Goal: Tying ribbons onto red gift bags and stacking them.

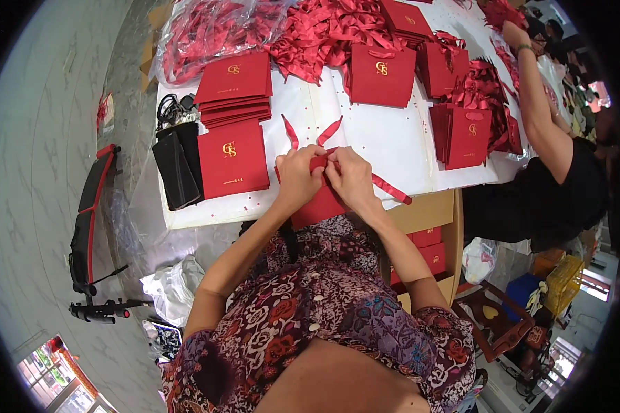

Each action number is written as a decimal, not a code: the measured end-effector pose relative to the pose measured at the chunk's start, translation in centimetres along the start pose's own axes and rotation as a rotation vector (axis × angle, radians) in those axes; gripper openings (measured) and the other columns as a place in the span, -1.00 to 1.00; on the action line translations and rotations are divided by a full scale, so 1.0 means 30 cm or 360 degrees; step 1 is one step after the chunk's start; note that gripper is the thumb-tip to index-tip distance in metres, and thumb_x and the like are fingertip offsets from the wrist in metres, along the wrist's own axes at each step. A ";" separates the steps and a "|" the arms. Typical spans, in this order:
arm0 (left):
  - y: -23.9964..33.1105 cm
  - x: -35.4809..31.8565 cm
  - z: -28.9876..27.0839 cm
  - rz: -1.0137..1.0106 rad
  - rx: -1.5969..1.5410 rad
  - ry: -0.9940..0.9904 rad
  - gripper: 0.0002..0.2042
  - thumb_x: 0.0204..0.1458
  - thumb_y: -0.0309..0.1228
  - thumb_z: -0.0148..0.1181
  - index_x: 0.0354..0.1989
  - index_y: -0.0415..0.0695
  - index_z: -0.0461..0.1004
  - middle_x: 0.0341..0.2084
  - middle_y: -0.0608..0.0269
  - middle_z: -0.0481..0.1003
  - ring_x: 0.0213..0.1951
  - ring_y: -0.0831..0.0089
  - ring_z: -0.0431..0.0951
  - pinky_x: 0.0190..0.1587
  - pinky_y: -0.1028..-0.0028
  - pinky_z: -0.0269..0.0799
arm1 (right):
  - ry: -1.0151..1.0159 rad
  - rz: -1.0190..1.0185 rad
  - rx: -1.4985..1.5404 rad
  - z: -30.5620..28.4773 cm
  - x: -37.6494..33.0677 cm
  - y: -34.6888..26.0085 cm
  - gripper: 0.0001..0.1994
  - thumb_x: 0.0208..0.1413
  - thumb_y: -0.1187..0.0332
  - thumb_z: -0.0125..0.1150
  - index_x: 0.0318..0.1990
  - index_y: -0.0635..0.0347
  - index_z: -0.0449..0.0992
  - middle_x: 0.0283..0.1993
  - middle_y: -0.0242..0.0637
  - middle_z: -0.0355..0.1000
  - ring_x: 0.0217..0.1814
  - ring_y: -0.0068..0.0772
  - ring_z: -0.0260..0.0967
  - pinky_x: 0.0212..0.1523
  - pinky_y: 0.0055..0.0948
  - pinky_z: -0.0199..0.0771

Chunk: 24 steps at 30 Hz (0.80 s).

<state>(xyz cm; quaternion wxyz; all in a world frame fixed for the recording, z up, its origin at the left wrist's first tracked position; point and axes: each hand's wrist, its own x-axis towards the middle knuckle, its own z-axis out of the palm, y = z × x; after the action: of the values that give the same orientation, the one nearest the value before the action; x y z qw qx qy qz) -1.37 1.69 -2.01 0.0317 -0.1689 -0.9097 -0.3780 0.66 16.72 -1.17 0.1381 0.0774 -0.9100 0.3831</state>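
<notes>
At the table's near edge I hold a small red paper bag (319, 206) by its upper edge. My left hand (300, 177) pinches its left part, with red material showing beside the thumb. Close beside it, my right hand (353, 180) is closed on the right part of the same edge. Red ribbon ends (330, 131) stick out beyond my fingers, and another red ribbon end (391, 190) lies to the right of my right hand. My fingers cover how the ribbon passes through the bag.
Flat red bags (234, 160) lie left, by a black pouch (178, 165). Loose red ribbons (331, 34) heap at the back. Ribboned bags (467, 138) stand right. A cardboard box (455, 241) holds red bags below. A co-worker's arm (541, 117) reaches over at the right.
</notes>
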 end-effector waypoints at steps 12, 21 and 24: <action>-0.034 0.025 0.010 -0.0248 -0.0415 -0.0256 -0.78 -0.01 -0.48 0.26 -0.15 -0.12 0.56 -0.35 0.10 0.64 -0.26 0.18 0.65 -0.10 0.31 0.49 | -0.0024 0.0144 0.0201 -0.014 -0.031 0.029 -0.92 0.04 0.50 0.26 -0.35 0.29 0.49 -0.35 -0.06 0.52 -0.34 0.02 0.49 -0.31 -0.18 0.49; -0.012 0.031 -0.003 -0.0348 -0.0505 -0.0375 -0.86 0.00 -0.40 0.23 -0.25 -0.01 0.61 -0.34 0.25 0.64 -0.25 0.23 0.60 -0.07 0.27 0.20 | -0.0119 0.0266 0.0368 -0.053 -0.023 0.032 -0.86 -0.02 0.47 0.36 -0.31 0.26 0.52 -0.35 -0.12 0.50 -0.33 -0.05 0.49 -0.32 -0.25 0.48; -0.023 0.026 0.018 -0.0340 -0.0507 -0.0341 -0.86 0.00 -0.40 0.23 -0.25 -0.02 0.61 -0.34 0.25 0.64 -0.25 0.22 0.59 -0.08 0.27 0.20 | -0.0119 0.0353 0.0367 -0.061 -0.021 0.040 -0.83 -0.05 0.42 0.41 -0.32 0.23 0.54 -0.38 -0.16 0.47 -0.35 -0.10 0.47 -0.33 -0.27 0.45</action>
<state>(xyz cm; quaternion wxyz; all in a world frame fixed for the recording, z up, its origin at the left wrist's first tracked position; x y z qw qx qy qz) -2.30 1.85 -2.72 -0.1324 -0.1135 -0.8494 -0.4981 1.33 18.89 -0.95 0.0510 0.0061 -0.8674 0.4949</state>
